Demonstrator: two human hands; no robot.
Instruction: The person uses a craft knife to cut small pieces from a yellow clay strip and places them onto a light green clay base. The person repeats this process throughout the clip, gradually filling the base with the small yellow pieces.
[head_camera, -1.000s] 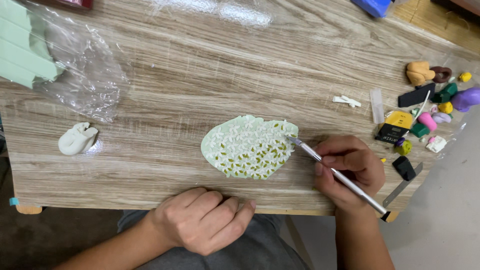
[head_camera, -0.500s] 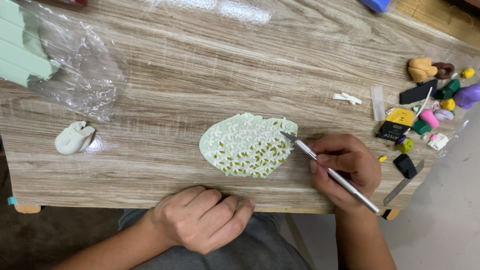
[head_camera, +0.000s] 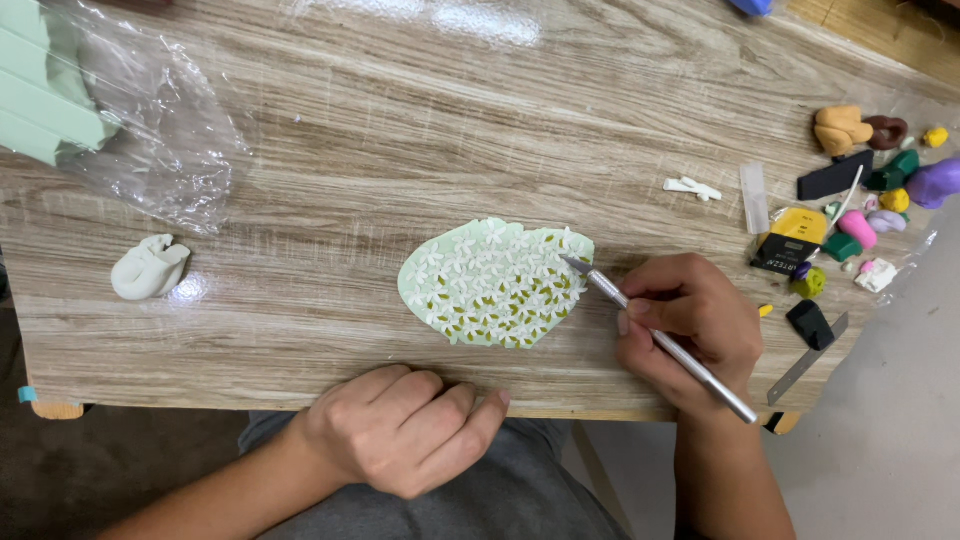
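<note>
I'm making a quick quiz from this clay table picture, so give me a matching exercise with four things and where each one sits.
Things:
1. white clay lump
2. flowered green slab
3. craft knife
4. left hand

Places:
A. held in the right hand, tip at the slab's right edge
B. at the table's near edge, closed
C. left part of the table, by the clear plastic
D. table middle

Pairs: 1-C, 2-D, 3-A, 4-B
</note>
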